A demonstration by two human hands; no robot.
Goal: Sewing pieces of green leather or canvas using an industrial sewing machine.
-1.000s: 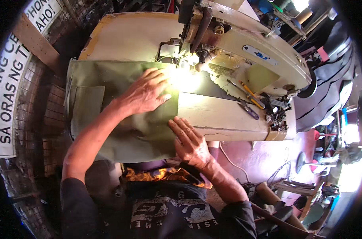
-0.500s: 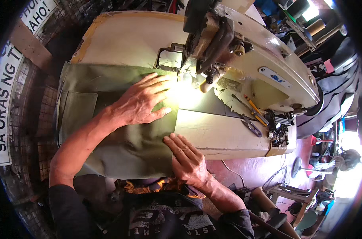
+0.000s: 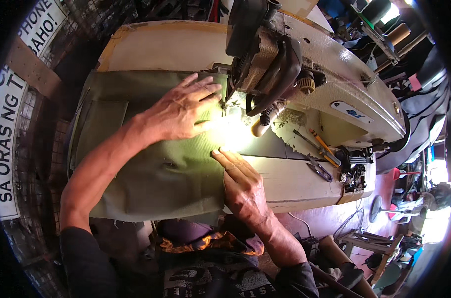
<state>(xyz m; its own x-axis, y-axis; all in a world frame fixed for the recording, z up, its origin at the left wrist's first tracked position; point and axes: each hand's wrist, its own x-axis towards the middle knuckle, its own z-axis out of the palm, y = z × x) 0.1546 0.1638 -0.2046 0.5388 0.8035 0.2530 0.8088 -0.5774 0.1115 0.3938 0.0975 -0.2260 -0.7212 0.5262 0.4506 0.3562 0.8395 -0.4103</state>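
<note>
A wide piece of olive-green fabric [image 3: 156,188] lies on the machine bed, with a sewn-on patch [image 3: 105,116] at its left side. Its right edge runs under the needle area of a cream sewing machine [image 3: 344,79], where a bright lamp washes out detail. My left hand [image 3: 178,111] rests flat on the fabric, fingers spread, just left of the needle. Nearer to me, my right hand [image 3: 243,188] lies along the right edge with straight fingers side by side, their tips on the cloth. Its thumb is hidden.
On the machine bed right of the needle lie an orange-handled tool [image 3: 324,148] and thread snips [image 3: 320,170]. A bobbin winder [image 3: 353,176] sits near the bed's right end. Wire mesh [image 3: 42,149] with signboards stands at the left. A wooden stool [image 3: 372,246] is at the lower right.
The fabric has slid away from me along the needle, its far edge now further past it. Both hands have moved away with it, still lying on the cloth. The view has shifted slightly.
</note>
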